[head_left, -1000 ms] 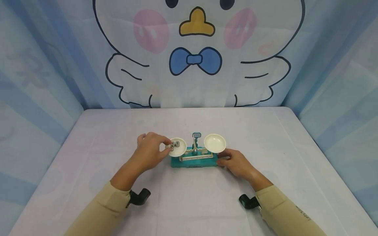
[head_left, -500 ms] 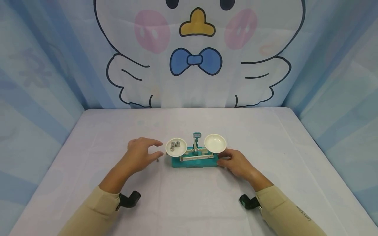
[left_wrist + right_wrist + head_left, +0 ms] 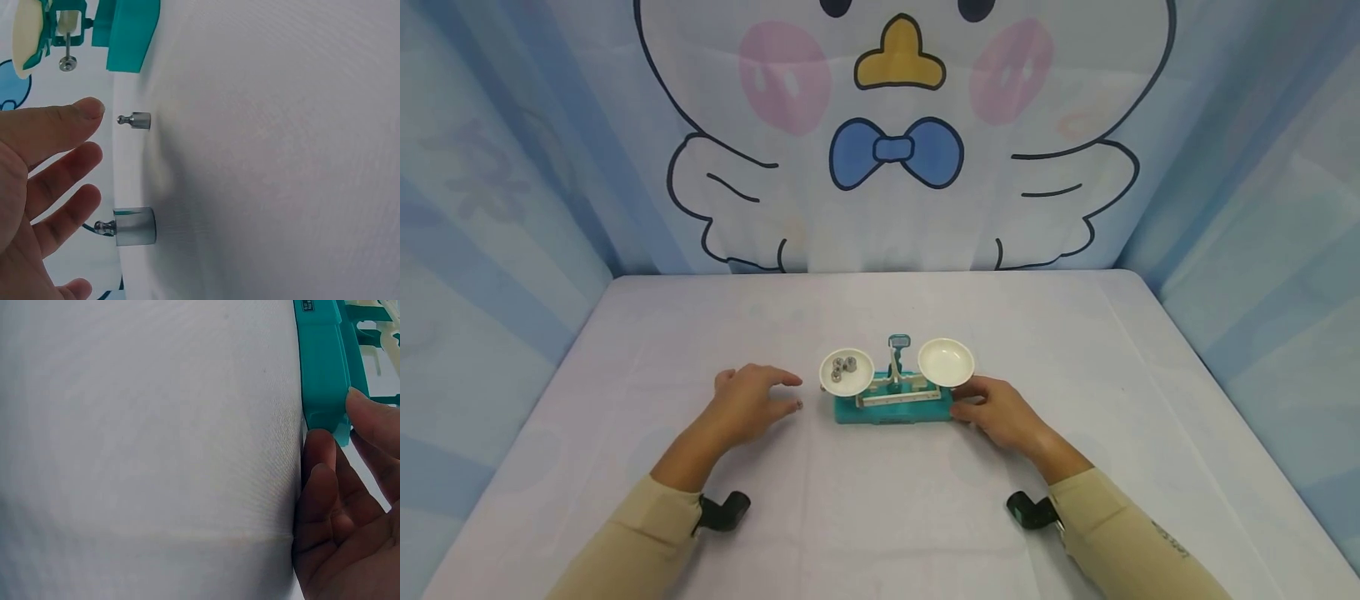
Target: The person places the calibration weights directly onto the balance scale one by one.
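A teal balance scale [image 3: 892, 410] stands mid-table with two cream pans. Several small metal weights [image 3: 844, 367] lie in its left pan [image 3: 847, 391]; the right pan [image 3: 946, 364] holds nothing. My left hand [image 3: 747, 406] hovers left of the scale, thumb and fingers apart, holding nothing. Close by its fingertips in the left wrist view, a small metal weight [image 3: 140, 120] and a larger cylindrical one [image 3: 134, 226] stand upright on the table. My right hand [image 3: 997, 415] grips the right end of the scale's base [image 3: 322, 369], thumb on its upper side, fingers at its end.
A pale cloth covers the table [image 3: 880, 517]. Printed curtains stand behind it and at both sides. A black wrist camera [image 3: 724, 511] sits at the left cuff, another wrist camera [image 3: 1032, 511] at the right cuff.
My left hand has drawn back from the left pan, moving left and toward me, its fingers spreading; metal weights stay in the pan. The right hand keeps its grip.
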`<action>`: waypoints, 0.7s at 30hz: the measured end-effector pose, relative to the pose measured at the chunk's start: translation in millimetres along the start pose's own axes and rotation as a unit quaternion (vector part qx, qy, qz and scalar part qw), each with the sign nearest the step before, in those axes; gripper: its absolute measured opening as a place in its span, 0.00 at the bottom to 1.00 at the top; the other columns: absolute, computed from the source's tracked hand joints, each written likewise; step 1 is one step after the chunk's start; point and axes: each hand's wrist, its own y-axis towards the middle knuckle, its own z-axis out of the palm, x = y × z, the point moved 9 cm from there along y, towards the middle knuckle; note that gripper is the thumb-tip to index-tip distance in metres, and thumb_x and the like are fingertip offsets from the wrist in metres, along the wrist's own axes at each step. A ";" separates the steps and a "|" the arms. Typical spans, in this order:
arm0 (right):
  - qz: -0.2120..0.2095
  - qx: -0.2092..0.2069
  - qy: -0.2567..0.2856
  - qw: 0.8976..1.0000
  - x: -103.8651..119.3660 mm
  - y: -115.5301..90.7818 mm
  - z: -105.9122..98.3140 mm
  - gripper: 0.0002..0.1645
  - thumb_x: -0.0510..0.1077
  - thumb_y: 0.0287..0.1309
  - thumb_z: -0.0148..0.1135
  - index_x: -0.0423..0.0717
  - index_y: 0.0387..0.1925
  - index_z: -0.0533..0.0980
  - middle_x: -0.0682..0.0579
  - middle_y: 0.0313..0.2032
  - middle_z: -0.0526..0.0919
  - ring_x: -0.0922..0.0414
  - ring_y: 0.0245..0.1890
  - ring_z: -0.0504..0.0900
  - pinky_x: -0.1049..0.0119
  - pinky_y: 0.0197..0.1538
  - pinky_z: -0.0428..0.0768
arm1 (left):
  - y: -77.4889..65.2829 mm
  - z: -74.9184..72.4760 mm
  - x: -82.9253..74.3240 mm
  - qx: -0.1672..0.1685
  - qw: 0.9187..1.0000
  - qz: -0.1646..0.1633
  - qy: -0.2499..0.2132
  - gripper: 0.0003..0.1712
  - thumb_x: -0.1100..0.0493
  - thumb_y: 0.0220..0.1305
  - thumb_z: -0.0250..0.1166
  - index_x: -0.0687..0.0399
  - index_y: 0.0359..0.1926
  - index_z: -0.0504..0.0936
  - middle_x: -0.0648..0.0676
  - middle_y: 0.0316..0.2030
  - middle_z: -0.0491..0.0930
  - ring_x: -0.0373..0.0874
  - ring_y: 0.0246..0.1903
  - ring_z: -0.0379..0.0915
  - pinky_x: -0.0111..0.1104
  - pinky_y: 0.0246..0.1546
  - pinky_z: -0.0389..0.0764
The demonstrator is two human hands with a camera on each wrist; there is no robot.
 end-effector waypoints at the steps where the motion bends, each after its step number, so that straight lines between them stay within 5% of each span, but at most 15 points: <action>1: 0.000 0.000 0.000 1.000 0.3 0.0 0.1 0.24 0.43 0.62 0.65 0.36 0.57 0.77 0.42 0.54 0.81 0.52 0.45 0.82 0.60 0.41 0.82 | 0.7 2.1 1.5 0.002 1.000 -0.002 0.000 0.18 0.56 0.62 0.72 0.50 0.54 0.86 0.55 0.55 0.82 0.59 0.61 0.69 0.68 0.62 0.50; 21: 0.003 -0.001 0.003 1.000 2.3 -0.6 -0.4 0.23 0.42 0.62 0.65 0.35 0.56 0.78 0.41 0.54 0.82 0.52 0.44 0.82 0.61 0.41 0.81 | 8.1 19.2 0.1 -0.018 0.999 0.001 0.033 0.09 0.63 0.61 0.71 0.48 0.41 0.90 0.49 0.41 0.87 0.54 0.51 0.73 0.68 0.62 0.48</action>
